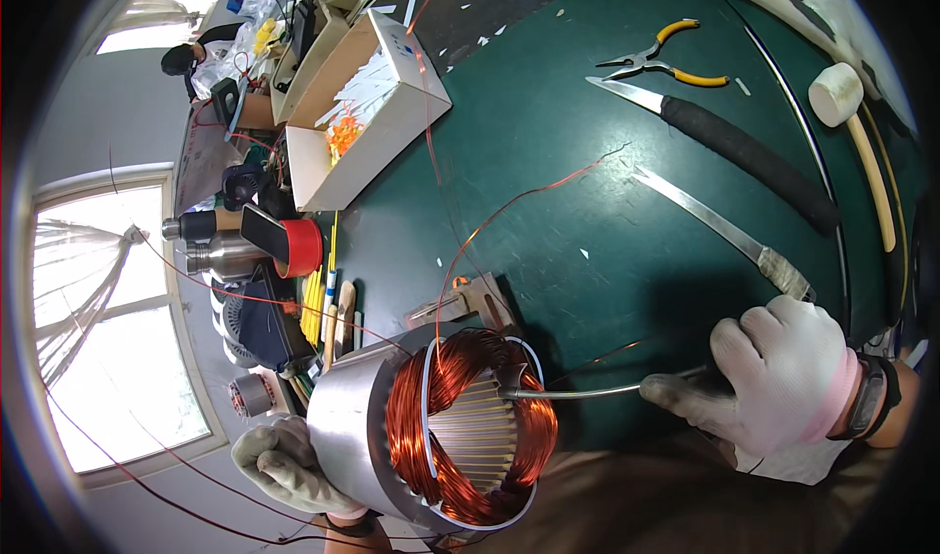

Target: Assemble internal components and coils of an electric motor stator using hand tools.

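Observation:
A motor stator [338, 432], a silver metal cylinder with thick coils of copper wire [416, 422] round its open end, lies on its side near the table's front edge. My left hand [294, 466], in a pale glove, presses against its outer wall with fingers curled; part of the grip is hidden. White sleeving [428, 407] runs along the coils. My gloved right hand [774, 373] is closed round a metal rod tool [587, 393], thumb stretched along it. The flat tip of the rod reaches into the bore at the coil's upper right. Loose copper wires rise from the winding.
On the green table [548, 280] lie yellow-handled pliers [666, 54], a black-gripped knife [744, 147], a thin metal blade [705, 216] and a white-headed mallet [836, 95]. A white box [416, 89] holds paper strips. Bottles [230, 257] stand left. Another person [181, 59] is far back.

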Demonstrator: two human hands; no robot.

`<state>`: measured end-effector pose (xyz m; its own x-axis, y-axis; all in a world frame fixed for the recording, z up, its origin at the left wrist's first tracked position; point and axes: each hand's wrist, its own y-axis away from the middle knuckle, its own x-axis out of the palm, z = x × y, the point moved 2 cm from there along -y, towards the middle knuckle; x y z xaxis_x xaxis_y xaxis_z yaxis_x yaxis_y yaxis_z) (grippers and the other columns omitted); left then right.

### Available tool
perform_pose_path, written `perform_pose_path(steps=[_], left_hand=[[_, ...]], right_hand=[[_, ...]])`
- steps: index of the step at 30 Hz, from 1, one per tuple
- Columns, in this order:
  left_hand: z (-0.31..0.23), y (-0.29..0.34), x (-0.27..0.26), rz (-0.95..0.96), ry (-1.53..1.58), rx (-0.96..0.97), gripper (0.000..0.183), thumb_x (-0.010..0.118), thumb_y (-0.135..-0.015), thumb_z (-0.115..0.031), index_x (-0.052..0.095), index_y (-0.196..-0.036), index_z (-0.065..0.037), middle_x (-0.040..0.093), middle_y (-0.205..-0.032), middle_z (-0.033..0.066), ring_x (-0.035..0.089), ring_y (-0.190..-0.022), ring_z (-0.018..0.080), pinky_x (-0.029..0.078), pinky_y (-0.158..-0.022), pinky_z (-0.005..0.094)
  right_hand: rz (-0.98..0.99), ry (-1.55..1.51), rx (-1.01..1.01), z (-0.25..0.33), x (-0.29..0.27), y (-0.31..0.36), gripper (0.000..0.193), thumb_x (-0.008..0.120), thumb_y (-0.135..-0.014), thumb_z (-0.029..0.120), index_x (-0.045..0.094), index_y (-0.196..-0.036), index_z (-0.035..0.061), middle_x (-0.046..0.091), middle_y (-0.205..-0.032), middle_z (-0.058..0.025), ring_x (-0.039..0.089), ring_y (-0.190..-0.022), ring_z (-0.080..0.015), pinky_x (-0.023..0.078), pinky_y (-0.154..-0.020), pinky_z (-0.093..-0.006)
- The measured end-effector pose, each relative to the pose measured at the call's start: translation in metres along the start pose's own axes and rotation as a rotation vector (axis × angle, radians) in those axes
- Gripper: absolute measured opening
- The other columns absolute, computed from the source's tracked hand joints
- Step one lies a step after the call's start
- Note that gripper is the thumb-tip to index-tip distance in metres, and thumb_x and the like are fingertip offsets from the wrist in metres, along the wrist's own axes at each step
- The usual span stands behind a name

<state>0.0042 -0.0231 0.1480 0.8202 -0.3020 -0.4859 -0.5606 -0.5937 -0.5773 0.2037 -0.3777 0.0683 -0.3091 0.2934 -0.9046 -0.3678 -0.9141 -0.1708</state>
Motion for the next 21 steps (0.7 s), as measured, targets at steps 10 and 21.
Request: perform_pose_path(steps=[10,21], left_hand=[[-0.004,0.000,0.005,0.017,0.011,0.002,0.036,0.056,-0.109,-0.043,0.050,-0.111,-0.008,0.035,-0.068,-0.0022,0.030,-0.059,0.0072,0.029,-0.056,0.0261],[-0.002,0.000,0.002,0.012,0.009,-0.004,0.034,0.055,-0.110,-0.041,0.050,-0.112,-0.007,0.035,-0.071,-0.0024,0.030,-0.060,0.0065,0.029,-0.056,0.0253]], right_hand=[[-0.048,0.016,-0.114,-0.004,0.006,-0.002,0.048,0.078,-0.063,0.026,0.081,-0.109,0.0344,0.039,-0.073,-0.0037,0.043,-0.057,-0.0164,0.030,-0.046,-0.0322],[-0.011,0.007,-0.058,0.001,0.003,0.000,0.055,0.080,-0.063,0.030,0.078,-0.118,0.0341,0.047,-0.079,-0.0065,0.048,-0.060,-0.0182,0.036,-0.049,-0.0329]])
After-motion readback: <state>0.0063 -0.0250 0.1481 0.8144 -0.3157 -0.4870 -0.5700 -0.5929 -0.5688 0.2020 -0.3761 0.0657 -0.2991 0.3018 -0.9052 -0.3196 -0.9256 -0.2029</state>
